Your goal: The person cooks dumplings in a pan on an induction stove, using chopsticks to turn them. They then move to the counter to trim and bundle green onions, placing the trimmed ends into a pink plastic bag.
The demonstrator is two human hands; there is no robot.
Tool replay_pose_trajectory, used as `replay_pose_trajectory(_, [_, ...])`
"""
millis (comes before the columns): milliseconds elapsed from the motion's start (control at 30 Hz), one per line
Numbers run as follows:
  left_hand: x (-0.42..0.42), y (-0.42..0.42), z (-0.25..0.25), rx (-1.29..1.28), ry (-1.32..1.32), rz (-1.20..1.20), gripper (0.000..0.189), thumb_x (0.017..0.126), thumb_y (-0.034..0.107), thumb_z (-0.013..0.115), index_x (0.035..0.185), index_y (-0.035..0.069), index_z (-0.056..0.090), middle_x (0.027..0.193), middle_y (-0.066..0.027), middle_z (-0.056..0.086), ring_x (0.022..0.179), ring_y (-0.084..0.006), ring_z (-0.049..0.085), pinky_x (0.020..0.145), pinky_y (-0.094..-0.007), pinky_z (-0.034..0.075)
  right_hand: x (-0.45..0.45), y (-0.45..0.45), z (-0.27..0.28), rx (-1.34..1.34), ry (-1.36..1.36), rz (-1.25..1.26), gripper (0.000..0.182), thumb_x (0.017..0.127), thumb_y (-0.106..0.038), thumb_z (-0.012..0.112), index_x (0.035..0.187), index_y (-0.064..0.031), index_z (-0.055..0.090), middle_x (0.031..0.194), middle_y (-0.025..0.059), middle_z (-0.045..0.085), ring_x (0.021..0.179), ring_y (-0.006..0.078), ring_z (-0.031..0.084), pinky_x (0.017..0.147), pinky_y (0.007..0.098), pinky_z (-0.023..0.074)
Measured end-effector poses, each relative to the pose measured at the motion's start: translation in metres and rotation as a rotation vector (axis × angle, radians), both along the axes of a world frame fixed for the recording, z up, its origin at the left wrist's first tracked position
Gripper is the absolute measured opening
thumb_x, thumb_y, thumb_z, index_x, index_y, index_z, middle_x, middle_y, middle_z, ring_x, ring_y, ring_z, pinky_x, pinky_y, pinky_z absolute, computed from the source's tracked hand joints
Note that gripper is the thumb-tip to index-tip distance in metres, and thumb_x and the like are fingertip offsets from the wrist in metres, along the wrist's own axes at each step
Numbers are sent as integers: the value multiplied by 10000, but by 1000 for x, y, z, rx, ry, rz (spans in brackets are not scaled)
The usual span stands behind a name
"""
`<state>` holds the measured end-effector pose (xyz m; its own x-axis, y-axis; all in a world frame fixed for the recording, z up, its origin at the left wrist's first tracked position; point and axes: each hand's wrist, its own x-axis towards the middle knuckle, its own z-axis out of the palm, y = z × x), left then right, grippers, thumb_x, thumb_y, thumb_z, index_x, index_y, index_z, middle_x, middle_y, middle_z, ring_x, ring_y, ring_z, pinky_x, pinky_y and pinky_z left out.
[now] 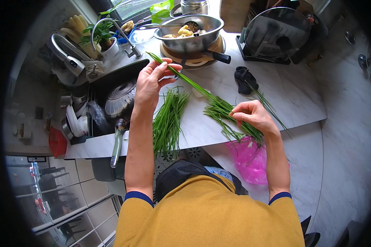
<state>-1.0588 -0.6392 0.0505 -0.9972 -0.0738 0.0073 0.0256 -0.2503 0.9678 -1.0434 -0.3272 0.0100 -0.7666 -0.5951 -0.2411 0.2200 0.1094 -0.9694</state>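
Note:
My left hand (157,74) is raised above the marble-patterned counter (201,136), its thumb and fingers closed around a thin bundle of long green chives (193,82). The bundle slopes down to the right onto a pile of chives (218,108). Over that pile is my right hand (252,115), thumb and forefinger tips together; whether a stem is pinched between them is too small to tell. Left of the pile lies a second heap of chives (171,114), its ends hanging past the counter's front edge. A few loose stems (269,105) lie beyond my right hand.
A steel bowl (185,43) with a ladle and food stands at the back. To the left are the dark sink (100,78), a pan (122,98) and a green-handled tool (117,148) over the edge. A black bundle (245,80) and pink plastic bag (249,163) are right.

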Motion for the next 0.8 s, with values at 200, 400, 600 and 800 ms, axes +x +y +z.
replay_pose_trajectory(200, [1, 0, -12, -108, -8, -14, 207, 901, 182, 618, 1047, 50, 556, 921, -101, 684, 797, -140, 665, 625, -208, 526, 3, -1, 10, 106, 259, -141, 160, 880, -129, 618, 865, 15, 686, 618, 14, 632, 544, 31, 534, 493, 180, 359])
replay_pose_trajectory(400, [4, -10, -12, -149, -85, -93, 227, 898, 147, 618, 1085, 17, 611, 910, -76, 670, 779, -109, 658, 579, -166, 466, 2, 12, 17, 43, 52, -103, 189, 898, -177, 593, 888, -10, 682, 612, 14, 636, 465, 14, 372, 441, 194, 265])
replay_pose_trajectory(600, [4, -5, -7, -137, -63, -112, 220, 887, 127, 629, 1064, -4, 637, 848, -55, 671, 730, -95, 651, 566, -166, 447, 4, 14, 21, 27, 3, -9, 196, 885, -162, 613, 927, 21, 670, 676, 41, 655, 569, 45, 519, 538, 190, 389])
replay_pose_trajectory(800, [9, 16, -6, -156, -89, -117, 215, 849, 139, 677, 1014, 1, 656, 789, -33, 670, 674, -86, 645, 572, -175, 457, 1, -15, 28, 48, 143, -64, 232, 880, -186, 630, 938, 34, 676, 800, 64, 680, 758, 89, 619, 720, 223, 477])
